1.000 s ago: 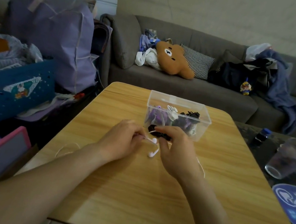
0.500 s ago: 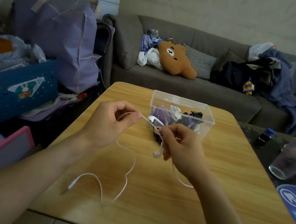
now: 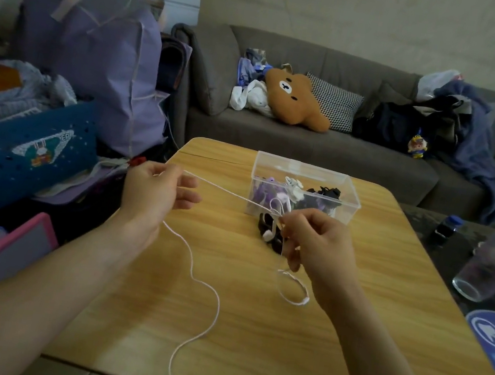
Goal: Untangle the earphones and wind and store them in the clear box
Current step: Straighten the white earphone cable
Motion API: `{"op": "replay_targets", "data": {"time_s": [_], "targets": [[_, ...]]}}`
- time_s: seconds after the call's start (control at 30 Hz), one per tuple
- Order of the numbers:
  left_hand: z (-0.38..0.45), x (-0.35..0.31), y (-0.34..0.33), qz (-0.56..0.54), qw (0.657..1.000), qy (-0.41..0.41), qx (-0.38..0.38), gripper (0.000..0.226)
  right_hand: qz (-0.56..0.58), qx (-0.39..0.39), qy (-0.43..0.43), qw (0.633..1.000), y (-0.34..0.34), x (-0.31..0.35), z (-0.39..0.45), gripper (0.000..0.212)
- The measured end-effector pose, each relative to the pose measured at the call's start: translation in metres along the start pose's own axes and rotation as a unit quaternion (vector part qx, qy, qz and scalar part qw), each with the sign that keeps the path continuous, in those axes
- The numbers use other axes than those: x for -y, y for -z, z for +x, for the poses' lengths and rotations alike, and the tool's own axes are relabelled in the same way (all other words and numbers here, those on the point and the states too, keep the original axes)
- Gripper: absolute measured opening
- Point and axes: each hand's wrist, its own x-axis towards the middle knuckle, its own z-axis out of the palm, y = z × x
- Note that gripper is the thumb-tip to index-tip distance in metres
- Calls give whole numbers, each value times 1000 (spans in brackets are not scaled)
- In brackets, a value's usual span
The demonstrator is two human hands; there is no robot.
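A long grey sofa (image 3: 311, 145) sits at the back with a brown bear cushion (image 3: 295, 99) on it. In front is the light wooden surface (image 3: 296, 341). A see-through plastic box (image 3: 302, 189) stands on it (purple, white and black earphones are already inside). The left hand (image 3: 154, 192) pinches the thin white earphone cord (image 3: 207, 291) with its fingers, and the cord runs tight across to the right hand (image 3: 314, 246). The right hand's fingers are curled around the cord, just in front of the box. The rest of the cord trails down across the surface.
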Motion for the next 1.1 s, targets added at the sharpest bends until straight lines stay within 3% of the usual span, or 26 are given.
{"op": "replay_targets", "data": {"time_s": [0.1,0.2,0.3,0.47,0.57,0.77,1.1], "targets": [[1,6,5,258,959,-114,0,27,44,7,10,999,-7,2,-2,14],[-20,-7,-2,268,913,-295,92,36,30,17,11,999,-11,2,-3,13],[-47,-10,-15,230,896,-267,269,27,23,20,5,1000,-13,1,-4,15],[-51,0,-23,264,867,-306,293,11,41,8,-27,999,-16,3,-7,29],[-48,-2,-22,247,876,-330,250,15,-2,31,-53,998,-17,3,-10,34],[-29,-10,-14,99,957,-257,90,20,-81,36,-58,994,-4,2,-8,37],[0,-7,2,14,983,-166,-75,31,-149,-31,-55,987,4,1,-1,33]]}}
